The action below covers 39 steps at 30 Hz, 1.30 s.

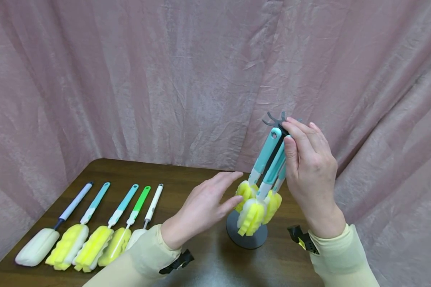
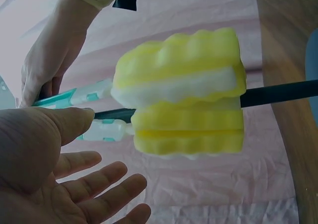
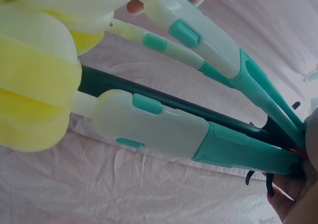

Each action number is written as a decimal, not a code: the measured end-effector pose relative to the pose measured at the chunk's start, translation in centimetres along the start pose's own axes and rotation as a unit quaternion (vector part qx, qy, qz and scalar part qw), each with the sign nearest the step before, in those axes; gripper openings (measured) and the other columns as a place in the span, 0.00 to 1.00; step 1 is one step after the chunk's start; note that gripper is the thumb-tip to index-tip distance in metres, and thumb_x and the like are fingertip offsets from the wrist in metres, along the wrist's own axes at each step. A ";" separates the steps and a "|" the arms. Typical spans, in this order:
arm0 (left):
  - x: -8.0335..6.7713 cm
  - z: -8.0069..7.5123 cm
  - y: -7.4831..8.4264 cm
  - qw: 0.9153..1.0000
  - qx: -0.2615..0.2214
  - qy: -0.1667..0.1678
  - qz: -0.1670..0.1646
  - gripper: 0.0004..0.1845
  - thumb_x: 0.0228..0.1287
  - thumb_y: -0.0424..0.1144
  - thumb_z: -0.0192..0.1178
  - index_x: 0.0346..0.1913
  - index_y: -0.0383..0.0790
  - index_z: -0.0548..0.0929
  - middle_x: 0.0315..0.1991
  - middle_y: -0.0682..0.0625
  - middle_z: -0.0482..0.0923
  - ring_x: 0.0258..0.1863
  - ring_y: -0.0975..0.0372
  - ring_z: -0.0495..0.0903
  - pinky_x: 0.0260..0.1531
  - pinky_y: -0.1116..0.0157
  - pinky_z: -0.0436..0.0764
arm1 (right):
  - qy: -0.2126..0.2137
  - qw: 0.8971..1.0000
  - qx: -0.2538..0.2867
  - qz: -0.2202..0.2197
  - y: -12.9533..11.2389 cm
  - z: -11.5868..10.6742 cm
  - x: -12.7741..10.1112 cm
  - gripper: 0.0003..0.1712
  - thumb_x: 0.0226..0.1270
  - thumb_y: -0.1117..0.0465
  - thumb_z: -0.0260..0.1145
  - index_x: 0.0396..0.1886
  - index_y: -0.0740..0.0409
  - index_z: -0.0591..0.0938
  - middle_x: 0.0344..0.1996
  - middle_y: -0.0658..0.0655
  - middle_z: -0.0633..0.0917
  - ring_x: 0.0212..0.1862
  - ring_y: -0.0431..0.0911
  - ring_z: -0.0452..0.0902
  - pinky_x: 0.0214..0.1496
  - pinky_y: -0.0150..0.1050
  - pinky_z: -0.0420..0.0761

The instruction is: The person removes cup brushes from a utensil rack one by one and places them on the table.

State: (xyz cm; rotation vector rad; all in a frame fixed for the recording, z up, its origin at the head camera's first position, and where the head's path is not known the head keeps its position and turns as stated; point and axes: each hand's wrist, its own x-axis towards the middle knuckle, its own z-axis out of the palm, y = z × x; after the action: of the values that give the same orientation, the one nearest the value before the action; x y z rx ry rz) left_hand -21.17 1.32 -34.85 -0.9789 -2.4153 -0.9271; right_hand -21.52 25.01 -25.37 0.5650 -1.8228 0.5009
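My right hand (image 1: pixel 310 159) holds the hooked top of a dark stand (image 1: pixel 246 241), its thumb at the upper end of a teal-handled sponge brush (image 1: pixel 253 217). Several such brushes hang from the stand, yellow-and-white sponge heads down. In the right wrist view their white-and-teal handles (image 3: pixel 169 129) run beside the dark pole (image 3: pixel 194 107) up to the hooks at the palm. My left hand (image 1: pixel 208 199) is beside the sponge heads, fingers spread and thumb apart. In the left wrist view its palm faces the yellow sponges (image 2: pixel 189 129), with nothing gripped.
On the left of the brown table (image 1: pixel 129 169) several bottle brushes lie in a row. They include a white one with a lavender handle (image 1: pixel 37 247), yellow ones with teal handles (image 1: pixel 70 243), and a green-handled one (image 1: pixel 116 243). A pink curtain (image 1: pixel 186 79) hangs behind.
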 end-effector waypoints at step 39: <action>2.4 2.6 0.4 0.999 -0.027 0.019 0.010 0.27 0.78 0.45 0.73 0.74 0.45 0.80 0.56 0.54 0.87 0.49 0.62 0.84 0.46 0.58 0.84 | 0.006 1.000 0.004 -0.002 0.0 0.1 -0.1 0.23 0.91 0.52 0.57 0.65 0.64 0.88 0.63 0.59 0.89 0.66 0.59 0.84 0.80 0.53 0.70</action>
State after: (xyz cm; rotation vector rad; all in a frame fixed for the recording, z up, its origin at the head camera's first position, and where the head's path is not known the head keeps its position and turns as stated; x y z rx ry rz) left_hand -22.77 4.53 -35.18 -0.9930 -2.3558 -0.9993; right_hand -21.56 25.01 -25.52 0.5695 -1.8082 0.5096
